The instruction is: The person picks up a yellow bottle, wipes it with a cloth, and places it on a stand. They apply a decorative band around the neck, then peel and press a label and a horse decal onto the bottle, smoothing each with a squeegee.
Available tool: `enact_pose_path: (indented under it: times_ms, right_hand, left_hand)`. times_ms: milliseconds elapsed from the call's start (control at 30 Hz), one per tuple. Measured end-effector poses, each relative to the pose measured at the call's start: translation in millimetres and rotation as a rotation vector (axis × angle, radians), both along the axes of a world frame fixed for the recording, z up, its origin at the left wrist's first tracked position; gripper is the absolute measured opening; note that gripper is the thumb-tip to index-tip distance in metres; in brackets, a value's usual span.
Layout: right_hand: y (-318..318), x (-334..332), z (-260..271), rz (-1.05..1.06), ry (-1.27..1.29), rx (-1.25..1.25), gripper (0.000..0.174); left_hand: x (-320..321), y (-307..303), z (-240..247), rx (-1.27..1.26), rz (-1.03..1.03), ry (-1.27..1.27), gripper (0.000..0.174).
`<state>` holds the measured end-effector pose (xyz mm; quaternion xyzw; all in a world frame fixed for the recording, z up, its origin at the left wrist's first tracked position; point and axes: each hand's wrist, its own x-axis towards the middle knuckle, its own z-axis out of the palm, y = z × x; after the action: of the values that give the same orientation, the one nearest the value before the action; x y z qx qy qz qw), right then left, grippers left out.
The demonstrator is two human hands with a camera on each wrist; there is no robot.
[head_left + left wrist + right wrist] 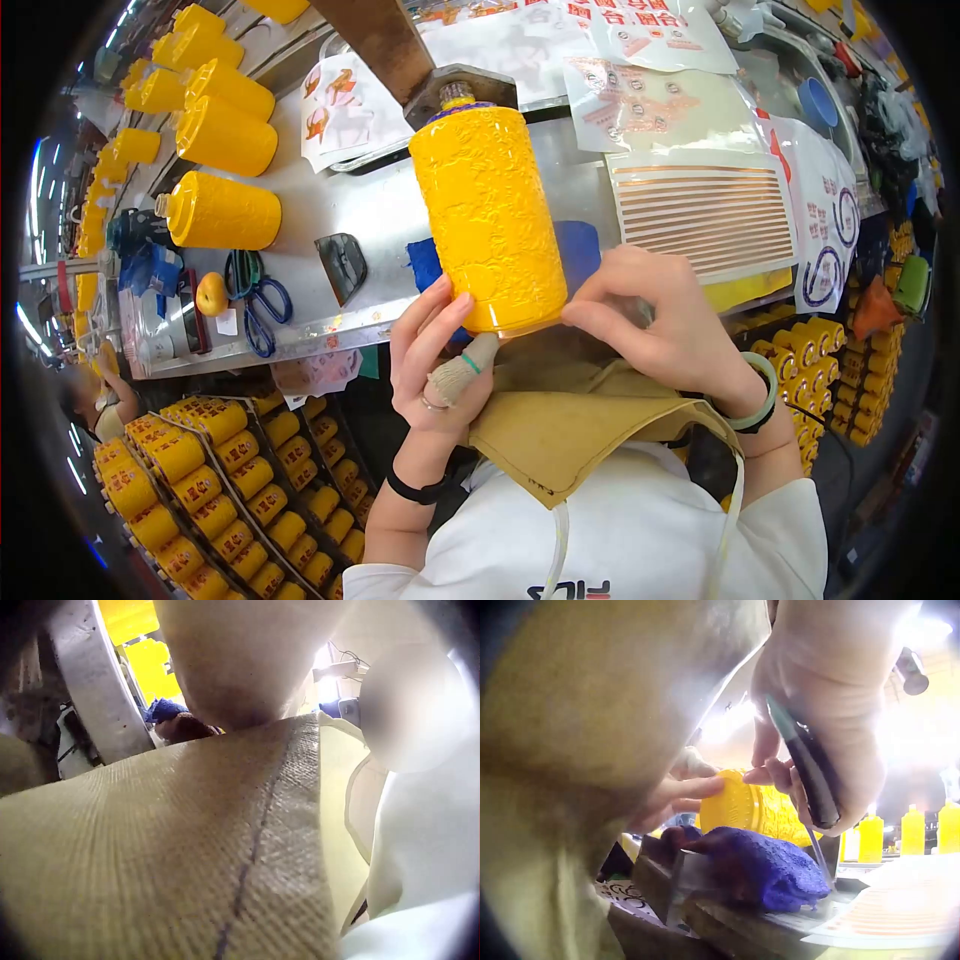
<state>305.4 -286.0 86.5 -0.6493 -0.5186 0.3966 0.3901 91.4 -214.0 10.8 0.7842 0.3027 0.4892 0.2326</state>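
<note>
A glossy yellow bottle (pixel 488 215) with a raised relief surface lies on its side in the head view, its base toward the person and its neck at a dark angular metal block (pixel 462 88). My left hand (pixel 432 365) grips the base end from the left, fingers along the side and a cloth-covered thumb (pixel 463 372) at the bottom edge. From the right, my right hand (pixel 655 315) pinches at the base rim with thumb and forefinger. A blue cloth (pixel 761 870) lies under the bottle. The apron hides most of the left wrist view.
Sheets of printed decals and one with thin gold stripes (pixel 705 215) lie to the right. Several yellow bottles (pixel 225 210) stand at left, near blue-handled scissors (pixel 263 315) and a dark flat block (pixel 342 268). Racks of yellow bottles (pixel 215 470) are below the metal tabletop (pixel 375 215).
</note>
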Motion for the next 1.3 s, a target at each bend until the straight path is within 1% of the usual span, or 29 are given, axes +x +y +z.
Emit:
enact_pose_path:
  times_ms: [33, 100, 133, 200, 233, 300, 333, 400, 433, 467, 533, 567, 600, 667, 700, 767, 800, 867, 900, 967, 1000, 1067, 1100, 1133, 1200, 1233, 1267, 1300]
  right_hand:
    - [0, 1, 2, 0.003, -0.029, -0.002, 0.011]
    - [0, 3, 2, 0.006, -0.061, -0.002, 0.014]
    - [-1, 4, 0, 0.004, -0.069, 0.012, 0.014]
    - [-2, 5, -2, -0.002, -0.080, 0.025, 0.014]
    - [-2, 5, -3, -0.003, -0.070, 0.018, 0.014]
    - [-3, 5, -6, -0.005, -0.060, 0.011, 0.014]
    - [-3, 4, -9, -0.003, -0.062, 0.031, 0.014]
    - [-3, 3, -10, -0.004, -0.065, 0.051, 0.014]
    - [-2, 2, -9, -0.006, -0.059, 0.061, 0.014]
    - [-2, 1, -8, -0.010, -0.052, 0.069, 0.014]
    - [-1, 1, -3, -0.007, -0.037, 0.041, 0.014]
    - [1, 1, -1, 0.004, -0.025, 0.017, 0.014]
    - [1, 0, 0, 0.007, -0.022, 0.018, 0.014]
    - [0, 1, 1, -0.002, -0.028, -0.015, 0.014]
    - [-1, 2, 0, 0.001, -0.029, -0.015, 0.014]
    - [-1, 3, -5, -0.006, -0.038, 0.005, 0.013]
    - [-2, 4, -6, -0.006, -0.039, 0.004, 0.013]
    - [-3, 3, -8, -0.026, -0.032, 0.016, 0.013]
    - [-3, 3, -8, -0.026, -0.031, 0.013, 0.013]
    - [-2, 3, -8, -0.018, -0.071, 0.009, 0.013]
    - [-2, 2, -8, -0.020, -0.070, 0.008, 0.013]
    - [-1, 1, -7, -0.019, -0.044, 0.006, 0.014]
    - [0, 1, -6, -0.022, -0.045, 0.007, 0.014]
    - [0, 0, -4, -0.017, -0.038, 0.012, 0.014]
    - [-1, 0, -2, -0.011, -0.027, 0.015, 0.014]
    - [-1, 0, -2, -0.011, -0.029, 0.010, 0.013]
    - [-1, 0, -1, -0.008, -0.031, 0.005, 0.013]
    - [-1, 1, -2, -0.003, -0.031, 0.006, 0.013]
  left_hand:
    - [-3, 0, 0, 0.001, 0.006, 0.001, 0.034]
    - [-9, 3, 0, 0.176, -0.067, 0.098, 0.029]
    - [-9, 2, 2, 0.177, -0.067, 0.096, 0.029]
    - [-9, 0, 8, 0.254, -0.040, 0.195, 0.036]
    - [-8, 0, 10, 0.254, -0.041, 0.194, 0.036]
    - [-6, 0, 13, 0.315, -0.076, 0.294, 0.023]
    - [-4, 3, 13, 0.315, -0.076, 0.294, 0.023]
    - [1, 13, 13, 0.235, -0.219, 0.184, 0.021]
    - [1, 11, 5, 0.143, -0.194, 0.076, 0.025]
    - [3, 10, 1, 0.145, -0.199, 0.076, 0.025]
    - [6, 4, -3, 0.010, -0.058, -0.054, 0.032]
    - [7, -3, 5, -0.272, 0.010, -0.150, 0.037]
    - [2, -4, 5, -0.270, 0.014, -0.147, 0.037]
    - [-9, -2, 1, -0.054, -0.027, 0.074, 0.037]
    - [-12, 0, -2, -0.054, -0.024, 0.073, 0.037]
    - [-15, 2, -6, 0.224, -0.061, 0.151, 0.036]
    - [-12, 1, -4, 0.223, -0.061, 0.150, 0.036]
    - [-6, -4, 4, 0.279, 0.031, 0.204, 0.031]
    - [-5, -4, 6, 0.276, 0.030, 0.205, 0.031]
    - [-2, -2, 8, 0.278, -0.054, 0.243, 0.021]
    - [-2, 0, 7, 0.277, -0.056, 0.243, 0.021]
    - [-2, 7, 2, 0.128, -0.158, 0.110, 0.021]
    - [3, 7, -2, 0.129, -0.146, -0.001, 0.024]
    - [4, 4, -4, 0.127, -0.152, 0.000, 0.024]
    - [1, -4, -6, -0.177, -0.047, -0.124, 0.030]
    - [4, -9, 2, -0.301, 0.022, -0.167, 0.032]
    - [1, -9, 2, -0.302, 0.027, -0.166, 0.032]
    - [-3, -7, 2, -0.129, 0.000, -0.063, 0.034]
